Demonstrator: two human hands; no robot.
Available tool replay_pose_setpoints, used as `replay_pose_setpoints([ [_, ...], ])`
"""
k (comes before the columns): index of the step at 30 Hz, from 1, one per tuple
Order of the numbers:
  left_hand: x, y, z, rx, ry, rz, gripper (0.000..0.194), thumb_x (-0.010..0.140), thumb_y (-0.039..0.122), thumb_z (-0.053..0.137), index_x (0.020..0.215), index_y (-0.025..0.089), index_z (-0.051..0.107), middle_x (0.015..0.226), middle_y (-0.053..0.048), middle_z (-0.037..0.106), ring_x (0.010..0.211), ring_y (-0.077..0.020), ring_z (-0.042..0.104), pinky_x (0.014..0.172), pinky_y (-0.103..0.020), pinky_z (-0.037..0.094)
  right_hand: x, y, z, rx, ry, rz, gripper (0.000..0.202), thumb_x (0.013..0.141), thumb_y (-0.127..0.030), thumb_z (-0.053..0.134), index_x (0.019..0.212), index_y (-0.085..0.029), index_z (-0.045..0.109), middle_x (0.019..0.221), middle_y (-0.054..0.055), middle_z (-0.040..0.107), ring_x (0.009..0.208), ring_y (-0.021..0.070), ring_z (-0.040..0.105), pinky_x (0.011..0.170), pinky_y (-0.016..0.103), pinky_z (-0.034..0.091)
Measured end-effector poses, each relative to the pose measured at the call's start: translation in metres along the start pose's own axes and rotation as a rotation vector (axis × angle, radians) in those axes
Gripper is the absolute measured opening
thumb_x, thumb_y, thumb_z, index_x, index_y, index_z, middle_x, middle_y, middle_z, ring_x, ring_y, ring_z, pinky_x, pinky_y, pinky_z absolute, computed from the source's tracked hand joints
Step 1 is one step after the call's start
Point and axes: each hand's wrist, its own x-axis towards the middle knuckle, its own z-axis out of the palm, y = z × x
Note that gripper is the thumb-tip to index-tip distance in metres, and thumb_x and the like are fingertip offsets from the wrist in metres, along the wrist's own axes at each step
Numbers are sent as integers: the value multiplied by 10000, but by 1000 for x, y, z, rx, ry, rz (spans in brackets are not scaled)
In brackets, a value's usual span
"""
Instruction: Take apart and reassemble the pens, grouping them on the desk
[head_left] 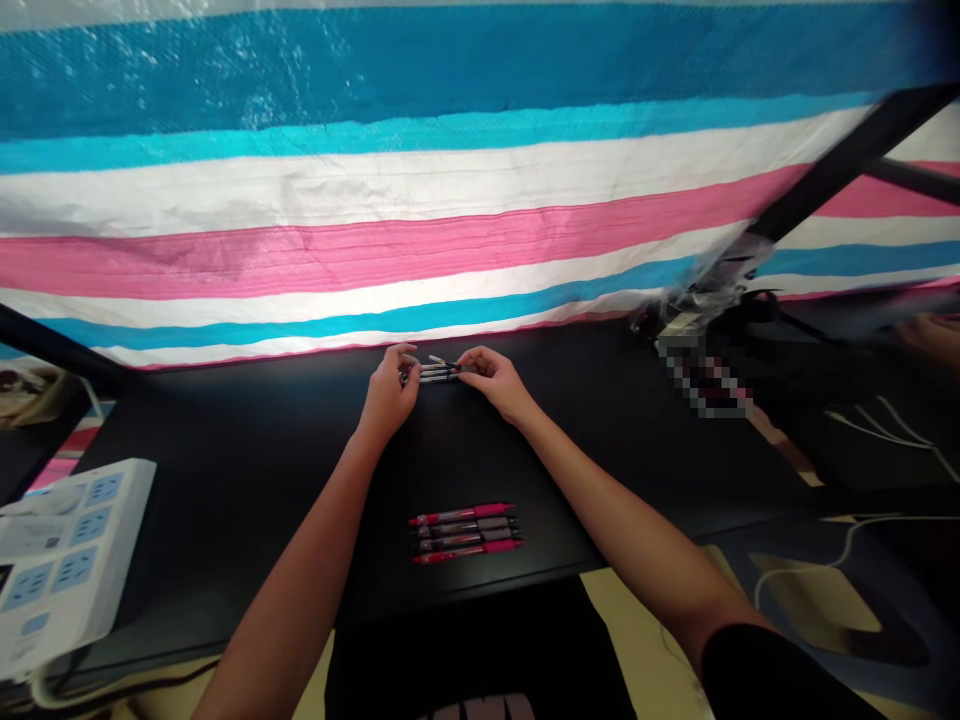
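Near the back of the black table, several slim pens [437, 373] lie side by side between my two hands, one of them tilted up across the others. My left hand [393, 385] has its thumb and fingers closed round the pens' left ends. At the right ends, my right hand [492, 380] pinches with thumb and forefinger, touching the tilted pen. Closer to me, a row of several pens lies flat: a red one [463, 515] at the back, dark ones [465, 533] in the middle and another red one [466, 552] in front.
A white power strip [112, 560] sits at the table's left edge. Plastic-wrapped items [697, 310] and a black bag lie at the back right, near another person's hand [934, 335]. A striped tarp [420, 240] hangs behind the black table [247, 460].
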Motion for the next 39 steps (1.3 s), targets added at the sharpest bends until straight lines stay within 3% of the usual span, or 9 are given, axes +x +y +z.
replay_pose_setpoints([
  [9, 0, 3, 0, 42, -4, 16, 70, 967, 224, 627, 1031, 197, 626, 986, -74, 757, 903, -208, 714, 824, -342, 557, -1, -4, -3, -91, 29, 3, 186, 791, -317, 709, 939, -205, 710, 803, 22, 750, 794, 196, 689, 777, 344, 527],
  [15, 1, 7, -3, 77, -39, 82, 119, 987, 229, 598, 1041, 194, 698, 993, -69, 759, 896, -202, 701, 827, -338, 568, 0, 1, -3, -162, 4, 7, 188, 804, -323, 683, 934, -198, 737, 777, 26, 755, 731, 187, 675, 748, 343, 531],
  [22, 0, 4, -5, 169, -116, 144, 143, 986, 229, 597, 1043, 206, 727, 997, -72, 762, 944, -232, 689, 908, -391, 554, -5, -3, -3, -400, 17, -132, 223, 845, -299, 649, 1031, -214, 738, 953, 57, 776, 871, 228, 710, 824, 377, 545],
  [27, -2, 1, -2, 153, -181, 179, 125, 946, 205, 659, 1042, 206, 739, 988, -72, 765, 943, -244, 688, 880, -395, 555, -9, -8, 1, -420, -28, -194, 251, 832, -270, 687, 1078, -221, 682, 996, 62, 771, 915, 235, 719, 806, 358, 541],
  [31, -3, 1, 2, 120, -206, 187, 140, 942, 196, 665, 1056, 211, 744, 1032, -79, 771, 975, -246, 696, 886, -399, 558, -10, -7, 3, -447, -56, -194, 145, 853, -312, 696, 961, -217, 718, 965, 57, 765, 862, 227, 704, 814, 362, 545],
  [35, -4, 3, 3, 104, -203, 173, 131, 941, 200, 667, 1045, 214, 747, 989, -68, 772, 943, -234, 701, 863, -385, 566, -10, -6, 3, -473, -54, -166, 187, 878, -396, 708, 929, -221, 748, 912, 51, 774, 848, 241, 701, 833, 378, 538],
  [39, -3, 3, 1, 107, -222, 176, 135, 945, 197, 658, 1048, 219, 743, 1038, -71, 773, 986, -238, 703, 901, -396, 562, -11, -7, 4, -494, -90, -161, 252, 875, -390, 704, 1063, -224, 728, 978, 62, 756, 854, 233, 684, 819, 374, 534],
])
